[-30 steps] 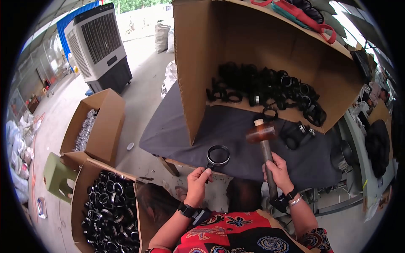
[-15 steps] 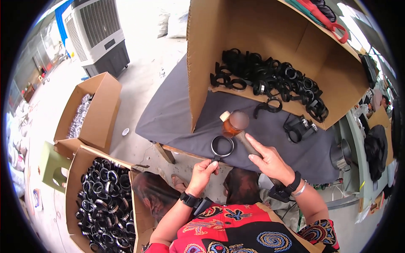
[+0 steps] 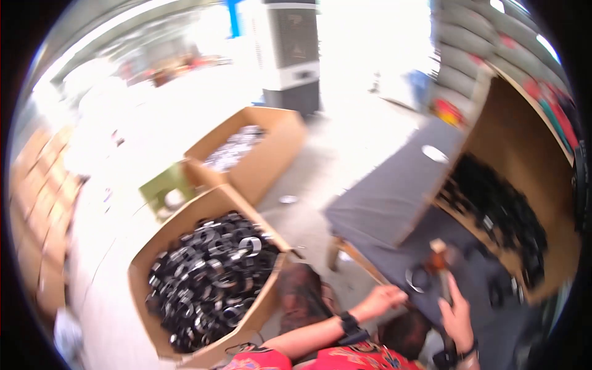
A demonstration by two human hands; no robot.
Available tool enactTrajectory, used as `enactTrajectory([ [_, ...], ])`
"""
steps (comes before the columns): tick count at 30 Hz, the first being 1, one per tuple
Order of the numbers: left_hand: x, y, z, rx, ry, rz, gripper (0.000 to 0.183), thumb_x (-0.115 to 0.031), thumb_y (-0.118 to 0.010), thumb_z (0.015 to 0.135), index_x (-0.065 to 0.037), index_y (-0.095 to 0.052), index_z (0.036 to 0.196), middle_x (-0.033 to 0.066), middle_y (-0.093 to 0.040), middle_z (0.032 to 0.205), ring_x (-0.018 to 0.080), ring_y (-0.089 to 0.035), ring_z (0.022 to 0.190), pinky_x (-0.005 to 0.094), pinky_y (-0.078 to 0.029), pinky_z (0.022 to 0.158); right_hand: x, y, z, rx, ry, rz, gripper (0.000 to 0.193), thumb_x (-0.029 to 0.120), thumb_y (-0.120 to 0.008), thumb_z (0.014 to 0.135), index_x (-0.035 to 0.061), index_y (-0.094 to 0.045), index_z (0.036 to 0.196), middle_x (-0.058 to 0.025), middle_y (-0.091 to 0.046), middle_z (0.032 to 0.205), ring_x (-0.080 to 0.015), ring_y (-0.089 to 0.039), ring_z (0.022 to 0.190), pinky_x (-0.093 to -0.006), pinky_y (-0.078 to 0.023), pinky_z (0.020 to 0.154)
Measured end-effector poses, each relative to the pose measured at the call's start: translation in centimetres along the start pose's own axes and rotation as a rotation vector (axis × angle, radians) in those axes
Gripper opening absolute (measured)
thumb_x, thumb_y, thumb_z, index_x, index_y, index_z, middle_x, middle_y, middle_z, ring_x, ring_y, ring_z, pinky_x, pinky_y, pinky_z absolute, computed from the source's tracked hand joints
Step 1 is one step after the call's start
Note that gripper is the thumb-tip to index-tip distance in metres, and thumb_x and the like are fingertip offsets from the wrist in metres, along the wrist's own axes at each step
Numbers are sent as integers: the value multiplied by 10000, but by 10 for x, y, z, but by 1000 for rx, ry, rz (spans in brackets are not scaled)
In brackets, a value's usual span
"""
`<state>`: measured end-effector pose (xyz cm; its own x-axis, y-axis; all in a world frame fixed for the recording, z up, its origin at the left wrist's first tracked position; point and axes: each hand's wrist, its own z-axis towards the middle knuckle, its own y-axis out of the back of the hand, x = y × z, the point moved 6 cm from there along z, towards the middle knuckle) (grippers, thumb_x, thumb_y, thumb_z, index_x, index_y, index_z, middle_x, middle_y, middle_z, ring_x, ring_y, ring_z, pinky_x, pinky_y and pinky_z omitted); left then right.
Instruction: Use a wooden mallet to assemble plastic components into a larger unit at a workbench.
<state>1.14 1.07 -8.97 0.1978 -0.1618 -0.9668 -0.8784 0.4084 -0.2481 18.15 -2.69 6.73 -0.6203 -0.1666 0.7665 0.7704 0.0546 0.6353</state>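
My left hand (image 3: 383, 301) is closed at the table's near edge, thumb and fingers pinching the short tab of a black ring with a silvery inner band (image 3: 419, 279). The ring lies at the cloth, close to the mallet head. My right hand (image 3: 457, 314) grips the handle of a mallet with an amber head and a pale face (image 3: 438, 259). The mallet head is just right of the ring; whether they touch is blurred. A heap of black rings (image 3: 499, 206) spills from a cardboard box on its side (image 3: 535, 132) at the right.
A cardboard box (image 3: 143, 296) full of black rings stands at my left. Behind it are a box of shiny metal bands (image 3: 280, 157), a green stool (image 3: 161, 185) and a grey-white air cooler (image 3: 290, 55). Dark cloth (image 3: 385, 166) covers the table. Stacked sacks (image 3: 465, 61) rise at the back.
The view has swung to the left, so my hands, the table and the tipped box now appear farther right and blurred. My hands keep hold of the ring and the mallet.
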Motion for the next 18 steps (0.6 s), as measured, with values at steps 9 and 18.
enactTrajectory([
  [9, -19, -2, -4, 75, -114, -210, 288, -294, -542, 953, -86, -572, 756, -47, -523, 632, 35, -449, 602, 209, -368, 577, 27, -4, -6, -6, 230, -19, 523, 106, -503, 918, 79, -365, 1422, -82, -606, 1011, -125, -440, 597, -263, -402, 519],
  [18, -11, -2, 4, 93, -140, -196, 303, -226, -549, 949, -45, -559, 706, -14, -532, 613, 60, -487, 575, 234, -400, 562, 7, -10, -6, 0, -50, 137, 529, 81, -513, 905, 71, -380, 1417, -50, -555, 845, -119, -414, 567, -267, -380, 494],
])
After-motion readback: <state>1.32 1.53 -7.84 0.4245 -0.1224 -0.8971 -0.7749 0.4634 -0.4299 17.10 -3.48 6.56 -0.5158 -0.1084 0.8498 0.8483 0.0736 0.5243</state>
